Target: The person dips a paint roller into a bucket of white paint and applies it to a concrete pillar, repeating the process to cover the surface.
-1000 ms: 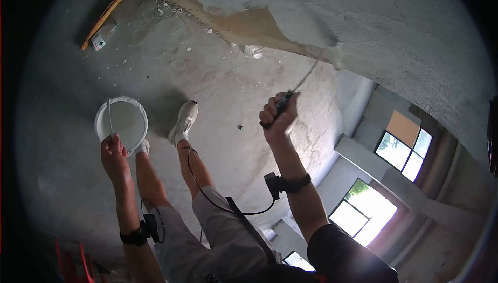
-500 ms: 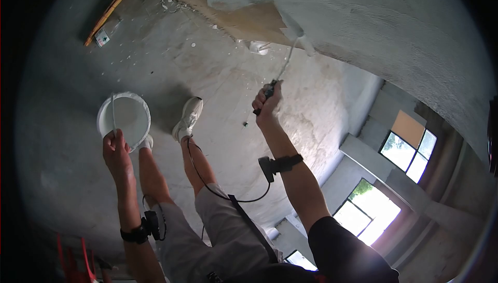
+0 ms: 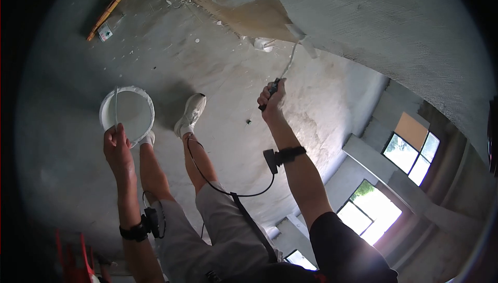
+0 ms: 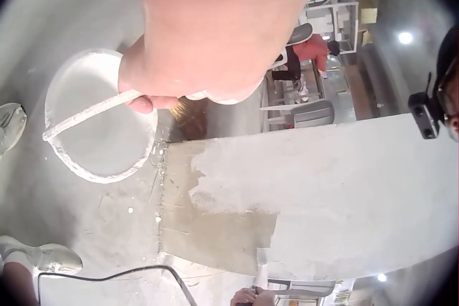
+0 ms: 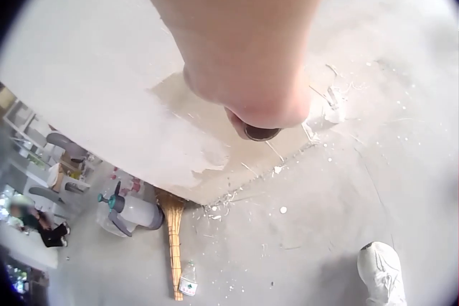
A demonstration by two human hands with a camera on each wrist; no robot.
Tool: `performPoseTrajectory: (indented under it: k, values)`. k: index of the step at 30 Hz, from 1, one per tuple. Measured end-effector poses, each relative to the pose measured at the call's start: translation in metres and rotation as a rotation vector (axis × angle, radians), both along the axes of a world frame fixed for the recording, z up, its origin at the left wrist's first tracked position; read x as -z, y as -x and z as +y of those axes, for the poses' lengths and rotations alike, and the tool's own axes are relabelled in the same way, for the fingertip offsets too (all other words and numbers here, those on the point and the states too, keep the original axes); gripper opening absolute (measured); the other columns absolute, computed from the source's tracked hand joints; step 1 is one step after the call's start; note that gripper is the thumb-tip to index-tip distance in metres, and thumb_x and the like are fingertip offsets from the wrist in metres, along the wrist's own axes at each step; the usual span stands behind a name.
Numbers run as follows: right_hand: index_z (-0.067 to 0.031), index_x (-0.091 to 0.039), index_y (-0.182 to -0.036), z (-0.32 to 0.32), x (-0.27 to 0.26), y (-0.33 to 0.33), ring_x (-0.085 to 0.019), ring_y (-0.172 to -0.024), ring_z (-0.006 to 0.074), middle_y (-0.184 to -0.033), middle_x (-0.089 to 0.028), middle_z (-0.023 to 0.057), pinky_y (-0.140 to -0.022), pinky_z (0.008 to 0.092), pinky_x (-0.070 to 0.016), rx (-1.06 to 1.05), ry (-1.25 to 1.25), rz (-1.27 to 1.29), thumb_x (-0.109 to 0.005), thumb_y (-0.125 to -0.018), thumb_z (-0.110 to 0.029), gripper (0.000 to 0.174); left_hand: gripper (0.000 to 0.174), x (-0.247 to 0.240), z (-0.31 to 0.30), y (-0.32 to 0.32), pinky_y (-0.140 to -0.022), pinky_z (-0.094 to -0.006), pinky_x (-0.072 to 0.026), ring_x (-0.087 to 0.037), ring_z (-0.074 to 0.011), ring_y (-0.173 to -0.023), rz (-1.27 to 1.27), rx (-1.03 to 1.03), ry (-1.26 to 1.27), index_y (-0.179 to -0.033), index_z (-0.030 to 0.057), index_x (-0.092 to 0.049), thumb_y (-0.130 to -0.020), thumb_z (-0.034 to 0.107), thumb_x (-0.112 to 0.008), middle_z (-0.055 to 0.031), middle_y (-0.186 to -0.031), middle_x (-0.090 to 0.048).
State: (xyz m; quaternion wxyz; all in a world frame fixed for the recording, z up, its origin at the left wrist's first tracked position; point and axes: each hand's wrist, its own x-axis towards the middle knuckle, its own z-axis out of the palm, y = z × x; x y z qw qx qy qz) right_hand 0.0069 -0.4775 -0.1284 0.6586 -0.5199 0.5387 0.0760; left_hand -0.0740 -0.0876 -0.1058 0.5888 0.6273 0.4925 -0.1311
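Observation:
My right hand (image 3: 273, 97) grips the dark handle of a long thin tool whose flat end (image 3: 299, 35) lies against the wall (image 3: 363, 28), where grey coating meets a bare brown patch (image 3: 259, 17). In the right wrist view the hand (image 5: 251, 98) hides most of the tool, and only the dark handle end (image 5: 261, 133) shows. My left hand (image 3: 119, 150) holds a white bucket (image 3: 151, 107) of pale material by its rim side, with a thin white bar (image 4: 93, 114) across the opening pinched between fingers and thumb.
A straw broom (image 5: 174, 241) and a small box (image 3: 105, 32) lie on the floor by the wall's foot. A sprayer bottle (image 5: 136, 211) stands beyond the wall's end. White debris (image 5: 283, 210) dots the floor. People (image 4: 308, 51) are in the background.
The right hand and tool moved left and down along the wall's lower edge, then slightly right. The blade now rests at the brown patch's edge. The left hand still holds the bar.

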Motion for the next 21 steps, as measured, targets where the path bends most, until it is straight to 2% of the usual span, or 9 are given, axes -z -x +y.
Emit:
performPoseTrajectory:
  k: [3, 6, 9, 12, 17, 21]
  values:
    - [-0.0126, -0.041, -0.068, 0.005, 0.023, -0.005, -0.024, -0.035, 0.0104, -0.047, -0.029, -0.0023, -0.035, 0.0251, -0.021, 0.004, 0.007, 0.07, -0.036, -0.089, -0.063, 0.055, 0.026, -0.004, -0.001, -0.002, -0.056, -0.0235, -0.0318, -0.034, -0.0073, -0.062, 0.025, 0.013, -0.009, -0.09, 0.0028, -0.052, -0.091, 0.029, -0.056, 0.0035, -0.068, -0.039]
    - [-0.013, -0.042, -0.069, 0.005, 0.017, -0.003, -0.024, -0.036, 0.0095, -0.048, -0.029, -0.0029, -0.036, 0.0242, -0.0212, -0.013, 0.063, 0.096, -0.037, -0.09, -0.062, 0.054, 0.026, -0.004, -0.004, -0.002, -0.057, -0.024, -0.0322, -0.034, -0.0075, -0.062, 0.033, 0.037, -0.041, -0.091, 0.0027, -0.052, -0.091, 0.029, -0.056, 0.0034, -0.068, -0.039]
    - [-0.0126, -0.043, -0.069, -0.004, -0.012, 0.004, -0.024, -0.035, 0.0094, -0.047, -0.029, -0.0029, -0.035, 0.024, -0.021, -0.047, 0.001, 0.007, -0.036, -0.09, -0.061, 0.054, 0.03, 0.004, -0.003, 0.004, -0.061, -0.0247, -0.036, -0.039, -0.0076, -0.064, 0.053, 0.109, -0.055, -0.096, 0.0017, -0.053, -0.092, 0.031, -0.055, 0.001, -0.07, -0.047]
    - [-0.013, -0.042, -0.068, -0.009, -0.058, 0.011, -0.024, -0.032, 0.0102, -0.045, -0.029, -0.0021, -0.032, 0.0247, -0.0207, -0.04, -0.02, -0.091, -0.034, -0.09, -0.063, 0.055, 0.03, 0.003, -0.006, 0.002, -0.06, -0.0249, -0.0361, -0.039, -0.0076, -0.064, 0.04, 0.105, -0.032, -0.096, 0.0013, -0.053, -0.091, 0.031, -0.055, 0.0008, -0.07, -0.047]
    - [-0.0106, -0.048, -0.072, -0.015, -0.126, 0.015, -0.024, -0.031, 0.0089, -0.047, -0.03, -0.0018, -0.031, 0.024, -0.0221, -0.047, -0.075, -0.26, -0.031, -0.093, -0.057, 0.054, 0.031, 0.002, -0.012, -0.002, -0.06, -0.0247, -0.036, -0.039, -0.0076, -0.064, 0.049, 0.121, -0.047, -0.096, 0.0006, -0.053, -0.091, 0.031, -0.055, 0.0005, -0.071, -0.048]
    - [-0.0117, -0.046, -0.07, -0.028, -0.112, 0.017, -0.023, -0.031, 0.0095, -0.045, -0.03, -0.002, -0.03, 0.0246, -0.0209, -0.066, -0.171, -0.096, -0.031, -0.092, -0.061, 0.055, 0.03, 0.003, -0.02, -0.003, -0.06, -0.0244, -0.0365, -0.04, -0.0073, -0.064, 0.01, 0.108, -0.037, -0.096, 0.0006, -0.053, -0.091, 0.03, -0.055, 0.0005, -0.072, -0.049]
